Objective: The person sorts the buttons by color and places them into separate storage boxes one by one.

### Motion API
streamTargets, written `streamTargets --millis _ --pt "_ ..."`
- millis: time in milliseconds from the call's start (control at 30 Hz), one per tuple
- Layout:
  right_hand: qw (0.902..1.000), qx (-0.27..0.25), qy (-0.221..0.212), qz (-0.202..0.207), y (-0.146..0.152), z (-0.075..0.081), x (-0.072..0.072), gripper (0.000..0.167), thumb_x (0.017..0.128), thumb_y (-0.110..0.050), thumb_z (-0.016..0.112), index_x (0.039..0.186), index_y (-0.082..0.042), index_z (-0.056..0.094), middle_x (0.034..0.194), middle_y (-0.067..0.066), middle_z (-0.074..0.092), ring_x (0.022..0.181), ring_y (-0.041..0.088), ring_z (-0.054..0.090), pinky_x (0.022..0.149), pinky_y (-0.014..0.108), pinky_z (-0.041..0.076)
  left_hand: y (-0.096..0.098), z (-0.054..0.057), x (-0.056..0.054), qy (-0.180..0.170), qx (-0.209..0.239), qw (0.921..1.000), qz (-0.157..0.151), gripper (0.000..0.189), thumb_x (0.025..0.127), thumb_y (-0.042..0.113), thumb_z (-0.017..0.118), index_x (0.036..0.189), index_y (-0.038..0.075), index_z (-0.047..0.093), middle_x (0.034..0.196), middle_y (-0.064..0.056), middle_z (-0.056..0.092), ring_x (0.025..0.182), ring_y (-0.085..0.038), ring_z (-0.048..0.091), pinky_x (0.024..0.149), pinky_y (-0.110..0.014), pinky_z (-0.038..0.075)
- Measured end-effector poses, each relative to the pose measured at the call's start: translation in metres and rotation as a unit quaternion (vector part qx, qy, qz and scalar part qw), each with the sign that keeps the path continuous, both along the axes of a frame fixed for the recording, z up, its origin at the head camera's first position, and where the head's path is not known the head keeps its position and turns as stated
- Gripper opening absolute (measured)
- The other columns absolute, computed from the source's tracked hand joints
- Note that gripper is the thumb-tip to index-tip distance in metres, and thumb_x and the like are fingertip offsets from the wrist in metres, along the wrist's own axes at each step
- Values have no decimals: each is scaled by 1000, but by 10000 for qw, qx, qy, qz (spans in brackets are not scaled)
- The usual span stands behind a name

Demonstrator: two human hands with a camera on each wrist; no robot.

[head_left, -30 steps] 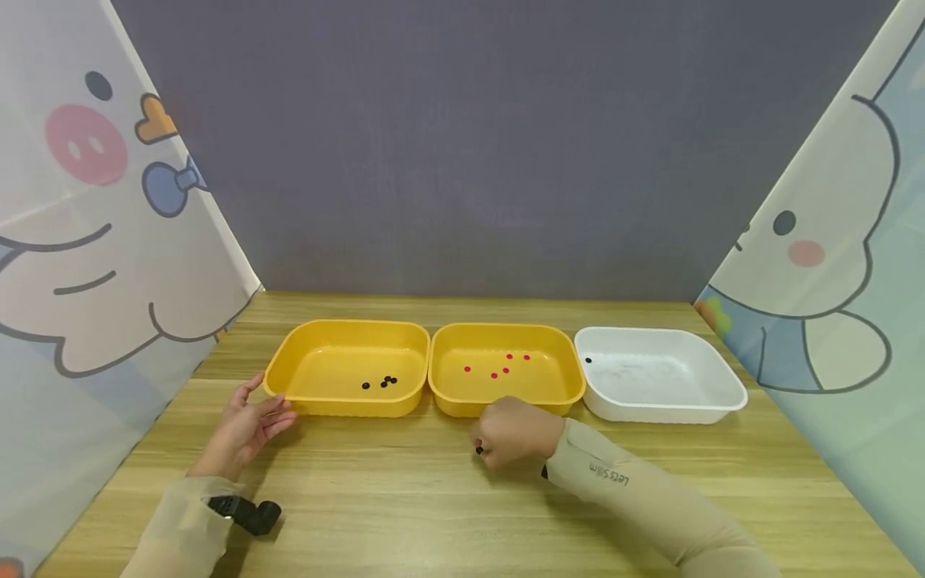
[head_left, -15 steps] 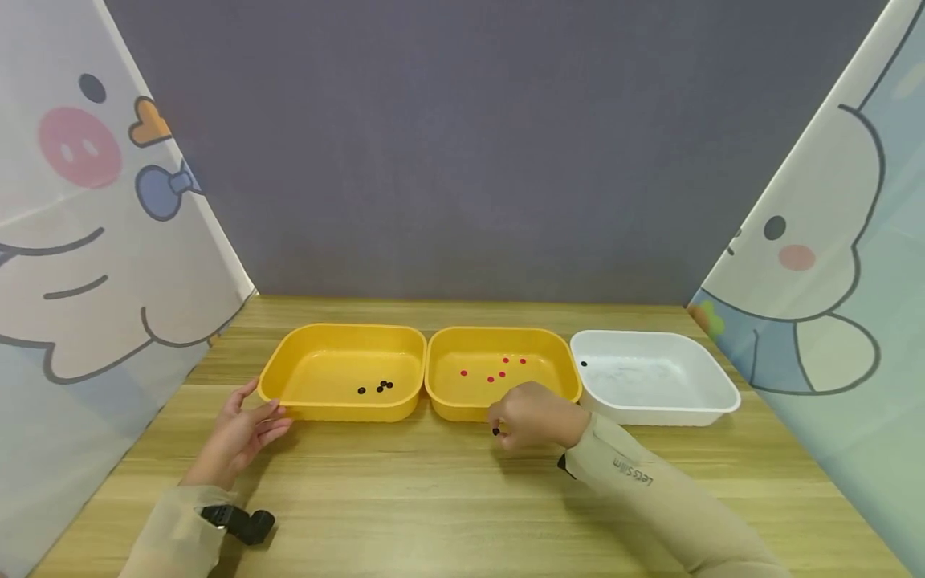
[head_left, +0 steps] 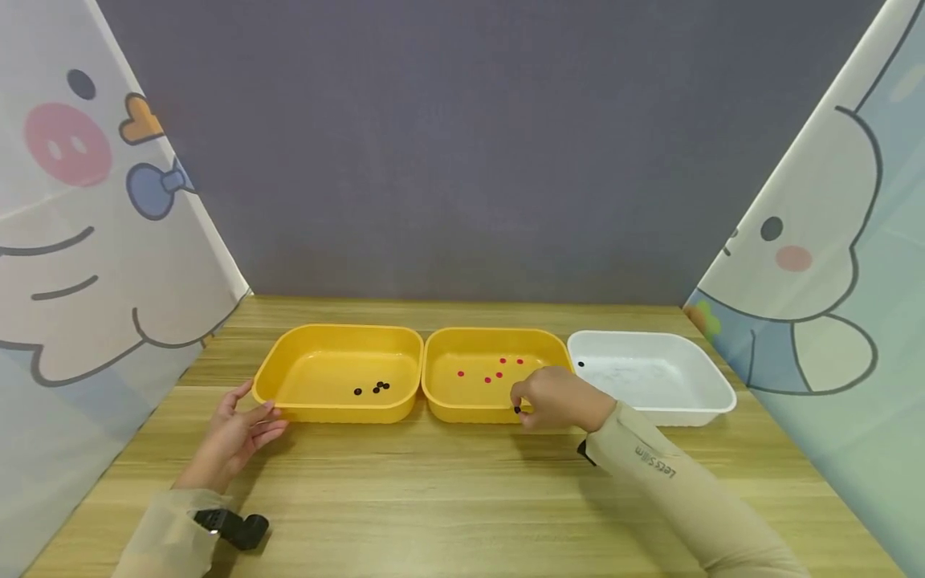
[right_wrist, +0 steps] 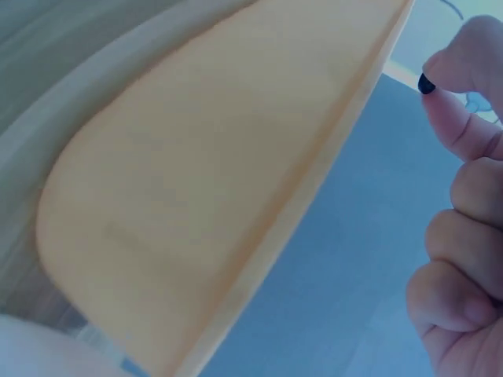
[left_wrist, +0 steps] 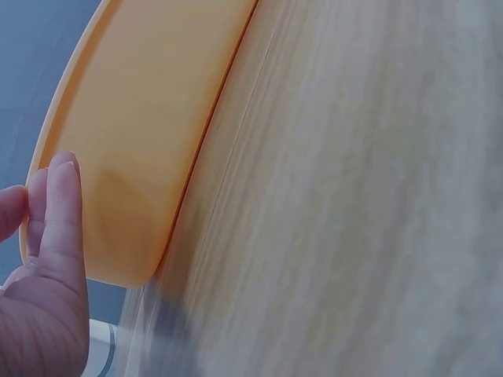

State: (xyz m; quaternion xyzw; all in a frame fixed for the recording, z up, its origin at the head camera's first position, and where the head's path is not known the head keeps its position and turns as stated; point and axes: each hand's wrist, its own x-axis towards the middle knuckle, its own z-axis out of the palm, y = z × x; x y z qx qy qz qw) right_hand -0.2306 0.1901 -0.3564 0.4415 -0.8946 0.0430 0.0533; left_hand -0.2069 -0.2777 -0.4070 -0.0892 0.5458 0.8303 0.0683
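Note:
My right hand [head_left: 556, 398] pinches a small black button-like disc [right_wrist: 426, 83] between thumb and forefinger, the other fingers folded into the palm. It hovers over the front right rim of the middle yellow tray [head_left: 437, 407]. Several small red discs [head_left: 499, 375] lie inside that tray. My left hand [head_left: 233, 437] rests at the front left corner of the left yellow tray [head_left: 325, 413], its fingers extended along the outer wall in the left wrist view. Several black discs [head_left: 376, 390] are on that tray's floor, towards the right.
A white tray [head_left: 711, 411] stands to the right, partly behind my right hand, with one black disc [head_left: 581, 364] near its left wall. All three trays sit side by side on a wooden table [head_left: 405, 498]. A grey panel [head_left: 462, 152] rises behind, with printed cartoon sheets on both sides.
My right hand has moved right and away from me, carrying the black disc from in front of the middle tray to its front rim. My left hand has stayed at the left tray's corner.

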Motion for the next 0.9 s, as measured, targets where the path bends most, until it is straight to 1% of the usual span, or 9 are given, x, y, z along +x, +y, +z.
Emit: streamTargets --millis 133,300,467,500,567,600,700,833,900 --pt "9998 44 12 -170 8 3 -2 8 76 -9 69 83 -12 69 66 -5 63 50 1 40 51 17 43 0 0 1 59 40 10000 2 43 97 -2 47 113 35 31 72 -4 67 66 -16 69 66 -29 60" --pt "9991 7 4 -428 20 4 -5 7 76 -10 69 83 -13 69 61 -9 58 48 1 36 49 20 42 0 -1 1 97 86 9999 -13 43 97 -3 47 113 35 32 72 -5 67 65 -17 69 65 -29 60" --pt "9983 -13 94 -578 29 6 -10 8 76 -11 70 84 -12 68 57 -11 54 46 2 34 48 21 42 0 -1 1 26 37 10000 -1 44 98 -3 47 115 35 31 72 -5 67 65 -17 69 65 -29 60" --pt "9981 -15 82 -613 30 7 -11 8 76 -11 70 84 -12 69 57 -11 53 45 2 33 48 21 41 0 -1 1 -10 12 10000 -2 46 98 -3 47 119 35 30 72 -5 67 66 -17 69 65 -29 60" --pt "9975 39 9 -704 33 8 -14 9 76 -10 69 85 -11 69 55 -11 52 45 3 33 48 20 41 0 -1 1 -51 -15 10000 -2 45 98 -2 46 117 35 30 72 -5 67 66 -18 69 65 -29 60" --pt "9971 65 -36 -754 34 9 -15 9 76 -10 68 85 -11 69 55 -12 51 46 3 32 48 20 40 0 -1 1 -66 -48 10000 -16 48 98 -2 47 122 35 28 73 -4 67 66 -17 69 66 -29 60" --pt "9961 108 -69 -875 39 12 -19 8 77 -10 67 85 -11 69 56 -11 51 47 4 34 50 22 41 -1 -2 1 -51 -74 9999 -48 49 98 -2 47 124 35 27 73 -4 67 66 -17 69 66 -29 60" --pt "9943 158 48 -1052 48 15 -24 7 77 -11 68 84 -11 69 55 -9 51 50 7 37 52 25 43 -1 -2 0 -3 -59 10000 -42 46 98 -2 48 117 36 30 73 -4 67 66 -17 69 66 -29 60" --pt "9932 188 79 -1146 53 17 -26 7 77 -12 68 84 -11 69 58 -8 53 52 8 38 53 26 43 -1 -2 0 -11 -47 10000 -26 46 97 -2 49 116 36 31 72 -4 67 65 -17 69 65 -29 60"
